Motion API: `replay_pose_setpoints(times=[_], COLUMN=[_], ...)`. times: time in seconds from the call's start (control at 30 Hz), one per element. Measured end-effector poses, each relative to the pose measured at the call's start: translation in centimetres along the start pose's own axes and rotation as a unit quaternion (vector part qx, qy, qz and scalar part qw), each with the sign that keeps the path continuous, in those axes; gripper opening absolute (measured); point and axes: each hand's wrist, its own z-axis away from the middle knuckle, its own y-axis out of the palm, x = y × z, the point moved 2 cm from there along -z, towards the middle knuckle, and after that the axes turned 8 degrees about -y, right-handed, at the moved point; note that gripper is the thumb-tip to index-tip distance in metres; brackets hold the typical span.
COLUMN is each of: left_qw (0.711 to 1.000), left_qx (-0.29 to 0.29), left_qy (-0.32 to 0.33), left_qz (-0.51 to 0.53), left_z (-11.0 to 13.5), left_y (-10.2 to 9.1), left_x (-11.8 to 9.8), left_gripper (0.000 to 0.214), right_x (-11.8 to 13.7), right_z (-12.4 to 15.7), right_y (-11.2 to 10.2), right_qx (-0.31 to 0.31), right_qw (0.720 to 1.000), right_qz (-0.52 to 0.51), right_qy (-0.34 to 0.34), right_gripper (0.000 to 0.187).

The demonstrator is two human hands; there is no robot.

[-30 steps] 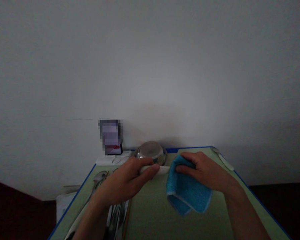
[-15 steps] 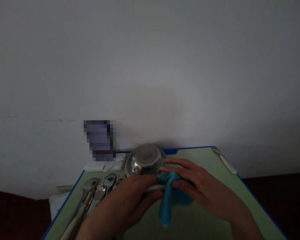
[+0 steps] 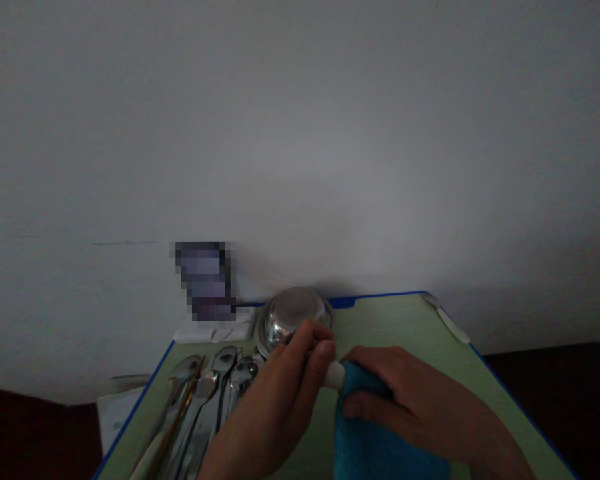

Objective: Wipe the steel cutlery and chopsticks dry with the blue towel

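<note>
My left hand (image 3: 285, 393) is closed around a utensil with a white handle (image 3: 335, 375). Only a short white piece of it shows between my hands, so its kind is hidden. A blue cloth (image 3: 380, 440) is wrapped against that handle, pinched in my right hand (image 3: 410, 400) between thumb and fingers. The rest of the cloth hangs down toward me. Just beyond my left hand, an upturned shiny metal bowl (image 3: 296, 310) rests on the table.
Several metal spoons (image 3: 207, 385) and a brown stick (image 3: 181, 403) lie along the left side of the green, blue-edged table (image 3: 385, 320). A white-handled fork-like utensil (image 3: 453, 325) lies at the right edge. A blurred-out screen (image 3: 207, 280) stands on a white base (image 3: 240, 327) by the wall.
My left hand has turned upward and closed more tightly. The cloth has slid right and now hangs wider below my right hand. The white handle shows between both hands.
</note>
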Motion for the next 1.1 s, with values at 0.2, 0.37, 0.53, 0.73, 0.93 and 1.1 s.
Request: replay_pose_setpoints(times=[0.2, 0.37, 0.53, 0.73, 0.93, 1.1], left_qw=[0.997, 0.99, 0.979, 0.975, 0.979, 0.987], left_qx=[0.031, 0.071, 0.107, 0.171, 0.164, 0.13], left_qy=[-0.003, 0.024, 0.035, 0.025, 0.046, 0.058], left_qz=[-0.076, -0.121, -0.169, -0.137, -0.108, -0.074], left_z=[0.4, 1.4, 1.3, 1.9, 2.8, 2.9], left_y=[-0.1, -0.2, 0.2, -0.2, -0.5, -1.1], left_x=[0.5, 0.7, 0.3, -0.1, -1.0, -1.0], left_gripper=[0.027, 0.027, 0.023, 0.024, 0.019, 0.021], right_x=[-0.3, -0.7, -0.8, 0.4, 1.3, 1.2], right_z=[0.5, 1.1, 1.4, 1.5, 1.9, 3.1], right_y=[-0.9, -0.8, -0.5, 0.0, 0.3, -0.8], right_qx=[-0.003, 0.056, 0.054, 0.055, 0.02, -0.066], right_qw=[0.999, 0.997, 0.995, 0.994, 0.996, 0.994], right_qz=[0.032, 0.048, 0.079, 0.084, 0.068, 0.065], right_qy=[0.013, 0.001, 0.007, -0.031, -0.061, -0.054], right_gripper=[0.026, 0.03, 0.036, 0.038, 0.034, 0.029])
